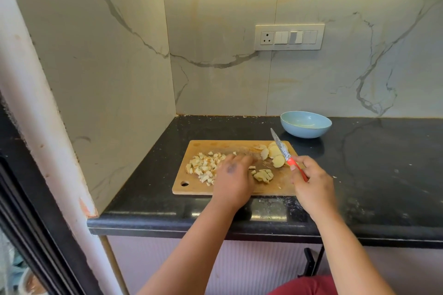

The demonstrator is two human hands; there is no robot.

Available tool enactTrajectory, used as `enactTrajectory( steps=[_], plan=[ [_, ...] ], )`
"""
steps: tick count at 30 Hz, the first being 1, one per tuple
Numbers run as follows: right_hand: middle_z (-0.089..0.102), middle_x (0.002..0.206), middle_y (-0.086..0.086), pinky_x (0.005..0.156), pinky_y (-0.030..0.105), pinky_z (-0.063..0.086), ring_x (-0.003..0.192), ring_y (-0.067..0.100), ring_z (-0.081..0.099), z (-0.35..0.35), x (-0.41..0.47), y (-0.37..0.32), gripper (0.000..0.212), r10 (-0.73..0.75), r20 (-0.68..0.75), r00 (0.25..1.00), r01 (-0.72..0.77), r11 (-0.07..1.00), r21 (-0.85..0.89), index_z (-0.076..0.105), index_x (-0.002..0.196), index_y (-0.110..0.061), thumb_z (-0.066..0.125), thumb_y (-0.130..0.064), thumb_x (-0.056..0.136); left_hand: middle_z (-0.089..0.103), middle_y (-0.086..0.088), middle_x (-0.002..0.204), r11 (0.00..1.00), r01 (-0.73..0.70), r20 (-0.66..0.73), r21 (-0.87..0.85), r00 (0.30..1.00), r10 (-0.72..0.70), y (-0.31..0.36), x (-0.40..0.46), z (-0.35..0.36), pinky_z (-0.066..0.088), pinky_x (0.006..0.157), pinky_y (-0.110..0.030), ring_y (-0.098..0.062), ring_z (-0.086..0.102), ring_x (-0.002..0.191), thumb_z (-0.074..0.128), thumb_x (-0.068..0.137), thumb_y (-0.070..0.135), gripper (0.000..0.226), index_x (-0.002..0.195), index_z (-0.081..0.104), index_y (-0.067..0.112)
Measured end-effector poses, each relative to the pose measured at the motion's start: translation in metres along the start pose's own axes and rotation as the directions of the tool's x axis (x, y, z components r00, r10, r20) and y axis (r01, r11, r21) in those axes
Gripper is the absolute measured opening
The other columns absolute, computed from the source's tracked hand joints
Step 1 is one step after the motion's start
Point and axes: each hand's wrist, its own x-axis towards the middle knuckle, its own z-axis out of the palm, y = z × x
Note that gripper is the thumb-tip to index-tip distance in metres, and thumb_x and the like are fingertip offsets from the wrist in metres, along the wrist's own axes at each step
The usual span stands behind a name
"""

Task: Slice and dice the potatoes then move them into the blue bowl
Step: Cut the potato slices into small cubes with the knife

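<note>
Sweeping potato cubes (pixel 203 167) toward the cutting board's (pixel 239 145) left edge with flat left hand (pixel 231 176), probably clearing room for slices (pixel 273 154) at its far right corner, right hand (pixel 311 182) gripping knife (pixel 284 152) lifted clear, blue bowl (pixel 306 124) waiting beyond.

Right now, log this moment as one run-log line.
left hand: open, on diced potato | right hand: holds knife, raised | slices uncut | blue bowl: empty

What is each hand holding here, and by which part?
The right hand grips the knife by its red handle, blade raised. The left hand holds nothing, resting on the diced potato.
</note>
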Motion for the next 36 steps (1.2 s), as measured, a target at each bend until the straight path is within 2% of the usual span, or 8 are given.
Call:
enactTrajectory(
  steps=[4, 7, 10, 15, 21, 27, 31, 36],
  plan=[
    [0.066, 0.084, -0.005, 0.057, 0.013, 0.037, 0.075, 0.003, 0.057, 0.001, 0.0, 0.002, 0.022, -0.017, 0.004, 1.0, 0.017, 1.0, -0.027, 0.062, 0.117, -0.028, 0.052, -0.022, 0.098, 0.071, -0.003, 0.113, 0.973, -0.206, 0.162, 0.1, 0.969, 0.189, 0.002, 0.009, 0.013, 0.048, 0.096, -0.039, -0.025, 0.062, 0.104, 0.044, 0.092, 0.026, 0.036, 0.114, 0.071, 0.015],
    [0.067, 0.086, -0.005, 0.058, 0.012, 0.036, 0.078, 0.01, 0.06, 0.001, 0.0, 0.004, 0.022, -0.032, 0.004, 0.999, 0.032, 0.999, -0.029, 0.062, 0.116, -0.029, 0.052, -0.023, 0.098, 0.071, -0.001, 0.111, 0.968, -0.231, 0.306, 0.098, 0.933, 0.191, 0.013, 0.016, 0.024, 0.051, 0.089, -0.036, -0.024, 0.063, 0.103, 0.04, 0.096, 0.047, 0.045, 0.107, 0.074, 0.02],
    [0.066, 0.086, -0.005, 0.059, 0.011, 0.036, 0.078, 0.012, 0.058, 0.003, 0.002, 0.009, 0.022, -0.052, -0.006, 0.999, 0.051, 0.998, -0.048, 0.063, 0.117, -0.027, 0.052, -0.022, 0.098, 0.068, -0.003, 0.103, 0.957, -0.245, 0.388, 0.155, 0.906, 0.169, 0.022, 0.026, 0.029, 0.052, 0.082, -0.039, -0.026, 0.06, 0.099, 0.042, 0.096, 0.04, 0.039, 0.105, 0.072, 0.018],
    [0.063, 0.086, -0.007, 0.058, 0.014, 0.036, 0.074, 0.011, 0.054, 0.004, 0.004, 0.011, 0.023, -0.044, -0.03, 0.999, 0.042, 0.998, -0.047, 0.062, 0.118, -0.024, 0.049, -0.022, 0.099, 0.064, -0.008, 0.095, 0.938, -0.21, 0.334, 0.276, 0.936, 0.112, 0.021, 0.041, 0.024, 0.041, 0.072, -0.033, -0.028, 0.058, 0.092, 0.046, 0.097, 0.028, 0.027, 0.095, 0.065, 0.009],
    [0.061, 0.081, -0.005, 0.054, 0.017, 0.036, 0.068, 0.009, 0.054, 0.003, 0.002, 0.009, 0.024, -0.042, -0.016, 0.999, 0.041, 0.999, -0.034, 0.061, 0.12, -0.023, 0.049, -0.023, 0.099, 0.062, -0.004, 0.109, 0.787, -0.168, 0.338, 0.593, 0.94, -0.054, -0.006, 0.057, 0.003, 0.031, 0.102, -0.044, -0.027, 0.045, 0.118, 0.035, 0.1, 0.026, 0.03, 0.098, 0.064, 0.016],
    [0.052, 0.069, -0.011, 0.047, 0.012, 0.039, 0.061, 0.006, 0.051, 0.001, -0.002, 0.002, 0.023, -0.036, -0.013, 0.999, 0.035, 0.998, -0.057, 0.061, 0.118, -0.022, 0.049, -0.02, 0.099, 0.052, -0.008, 0.128, 0.687, -0.116, 0.365, 0.718, 0.902, -0.23, -0.03, 0.075, -0.02, 0.03, 0.104, -0.046, -0.029, 0.038, 0.123, 0.043, 0.098, 0.026, 0.027, 0.119, 0.06, 0.019],
    [0.057, 0.074, -0.007, 0.045, 0.012, 0.034, 0.064, 0.006, 0.054, 0.002, -0.001, 0.002, 0.022, -0.034, -0.004, 0.999, 0.034, 0.996, -0.079, 0.061, 0.117, -0.024, 0.049, -0.021, 0.099, 0.058, -0.005, 0.12, 0.834, 0.089, 0.295, 0.545, 0.91, -0.29, -0.048, 0.086, -0.04, 0.041, 0.098, -0.041, -0.025, 0.048, 0.115, 0.052, 0.098, 0.027, 0.02, 0.114, 0.063, 0.023],
    [0.069, 0.093, 0.001, 0.059, 0.022, 0.04, 0.086, 0.02, 0.062, 0.014, 0.008, -0.002, 0.023, 0.037, -0.128, 0.991, -0.028, 0.997, 0.065, 0.062, 0.118, -0.021, 0.049, -0.026, 0.1, 0.066, -0.006, 0.095, 0.923, 0.361, 0.18, 0.132, 0.907, -0.38, -0.059, 0.09, -0.052, 0.049, 0.065, -0.031, -0.019, 0.061, 0.078, 0.053, 0.099, 0.028, 0.018, 0.097, 0.067, 0.016]
  ],
)
